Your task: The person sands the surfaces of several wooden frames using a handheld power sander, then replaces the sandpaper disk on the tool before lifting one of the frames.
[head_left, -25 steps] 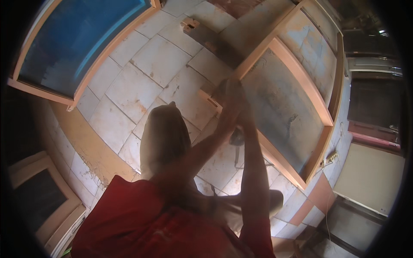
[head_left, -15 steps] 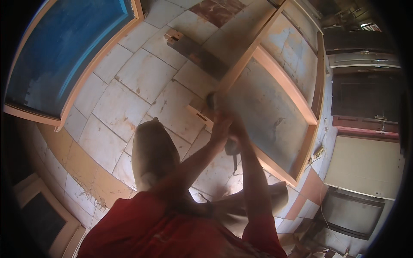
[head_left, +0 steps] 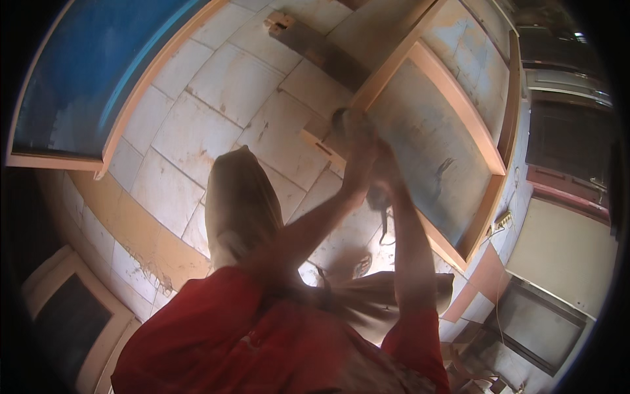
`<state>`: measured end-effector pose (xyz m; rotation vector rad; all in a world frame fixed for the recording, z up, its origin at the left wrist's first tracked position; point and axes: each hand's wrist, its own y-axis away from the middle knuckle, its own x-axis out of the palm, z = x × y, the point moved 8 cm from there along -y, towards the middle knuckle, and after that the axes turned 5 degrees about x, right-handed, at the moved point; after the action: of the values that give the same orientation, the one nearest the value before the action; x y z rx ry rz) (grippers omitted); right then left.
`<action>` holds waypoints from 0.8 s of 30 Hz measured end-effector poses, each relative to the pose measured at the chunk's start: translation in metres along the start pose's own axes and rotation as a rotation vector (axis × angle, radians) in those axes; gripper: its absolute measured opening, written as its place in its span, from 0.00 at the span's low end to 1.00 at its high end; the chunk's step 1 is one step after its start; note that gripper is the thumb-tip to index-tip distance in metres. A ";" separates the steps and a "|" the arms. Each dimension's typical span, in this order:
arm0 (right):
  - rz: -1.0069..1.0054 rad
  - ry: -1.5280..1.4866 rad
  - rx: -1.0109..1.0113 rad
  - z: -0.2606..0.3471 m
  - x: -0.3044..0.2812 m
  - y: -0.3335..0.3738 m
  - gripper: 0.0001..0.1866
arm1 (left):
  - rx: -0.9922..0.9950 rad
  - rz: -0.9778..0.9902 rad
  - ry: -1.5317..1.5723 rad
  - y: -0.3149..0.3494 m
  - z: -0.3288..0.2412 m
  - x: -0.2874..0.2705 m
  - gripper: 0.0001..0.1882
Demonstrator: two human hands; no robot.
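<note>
Both my hands are closed around a dark corded power tool (head_left: pixel 377 199), which looks like a hand-held grinder or sander. Its round head (head_left: pixel 339 118) is at the near left edge of a large wooden frame (head_left: pixel 438 238). My left hand (head_left: pixel 361 146) grips it toward the head, and my right hand (head_left: pixel 387 169) is just behind, nearer the cord. Blur hides the separate fingers and the tool's working face. A slotted piece of light wood (head_left: pixel 321 143) projects beside the tool head.
A blue panel in a wooden frame (head_left: pixel 98 85) stands at upper left. A dark board (head_left: pixel 321 52) lies on the tiled floor (head_left: pixel 226 85). A power strip (head_left: pixel 502 220) sits right of the frame, and cabinet-like panels (head_left: pixel 558 249) line the right side.
The whole view has shifted, so the frame, floor and tool appear farther right and higher. My hands keep holding the tool by the same stretch of the frame.
</note>
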<state>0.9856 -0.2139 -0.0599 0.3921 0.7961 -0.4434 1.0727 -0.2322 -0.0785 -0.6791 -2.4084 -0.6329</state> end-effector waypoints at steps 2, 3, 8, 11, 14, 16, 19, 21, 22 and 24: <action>0.019 -0.139 0.180 -0.030 -0.022 -0.030 0.18 | -0.020 0.063 -0.053 -0.041 0.020 0.019 0.29; 0.027 -0.012 0.170 -0.020 -0.022 -0.052 0.18 | -0.029 0.070 0.016 -0.063 0.018 0.018 0.29; 0.024 0.073 0.063 0.007 -0.025 -0.026 0.18 | -0.004 -0.004 -0.056 -0.040 0.023 0.016 0.27; -0.074 -0.067 -0.190 0.036 -0.013 0.002 0.17 | -0.024 -0.065 0.002 0.016 -0.014 0.002 0.27; 0.086 -0.061 -0.036 0.028 -0.013 -0.009 0.17 | 0.002 -0.101 -0.138 -0.004 -0.002 0.003 0.27; 0.123 -0.026 0.172 -0.034 -0.025 -0.038 0.17 | 0.034 0.057 0.029 -0.034 0.013 0.028 0.29; 0.234 0.059 0.219 -0.001 -0.019 -0.042 0.17 | -0.048 0.012 0.087 -0.045 0.012 0.020 0.31; 0.141 -0.053 0.082 0.038 -0.005 -0.012 0.16 | -0.006 -0.098 0.039 -0.020 0.009 -0.004 0.32; 0.075 -0.096 0.021 0.052 -0.011 0.000 0.16 | -0.031 -0.070 -0.019 -0.010 0.010 -0.004 0.32; 0.052 -0.084 0.063 0.030 -0.016 0.001 0.16 | -0.085 -0.024 -0.133 0.005 0.024 -0.002 0.33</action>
<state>0.9941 -0.2240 -0.0281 0.4490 0.6905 -0.4341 1.0681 -0.2159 -0.0962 -0.7502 -2.5271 -0.7240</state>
